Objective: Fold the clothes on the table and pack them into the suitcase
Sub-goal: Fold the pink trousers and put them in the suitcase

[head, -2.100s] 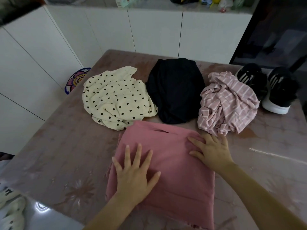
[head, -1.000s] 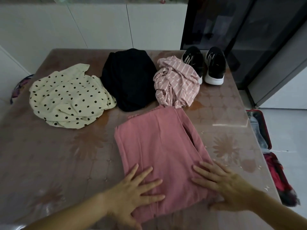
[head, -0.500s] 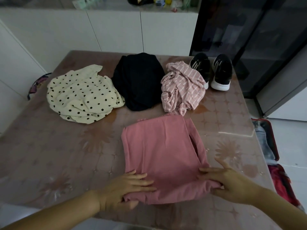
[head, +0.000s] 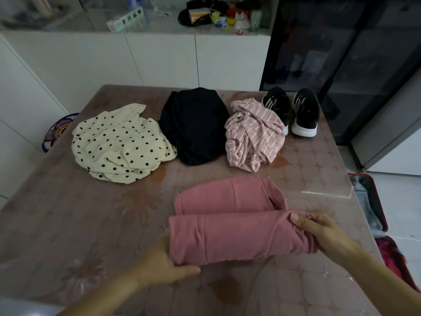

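now, the folding step: the left hand (head: pixel 164 263) and right hand (head: pixel 323 233) each clasp an end of the pink garment (head: pixel 227 201), fingers (head: pixel 303 221) curled round its near part, which is raised into a fold while the far part lies on the surface (head: pixel 91 224) near the front edge. next, by my read, calls for laying that fold flat and square, then carrying it right and down to the open red suitcase (head: pixel 381 208) on the floor beside the surface. count: four garments, this pink one plus one cream polka-dot top (head: pixel 118 144), one black garment (head: pixel 193 126) and one pink striped garment (head: pixel 252 135), all three bunched and unfolded, then two black shoes (head: pixel 305 112), one suitcase.
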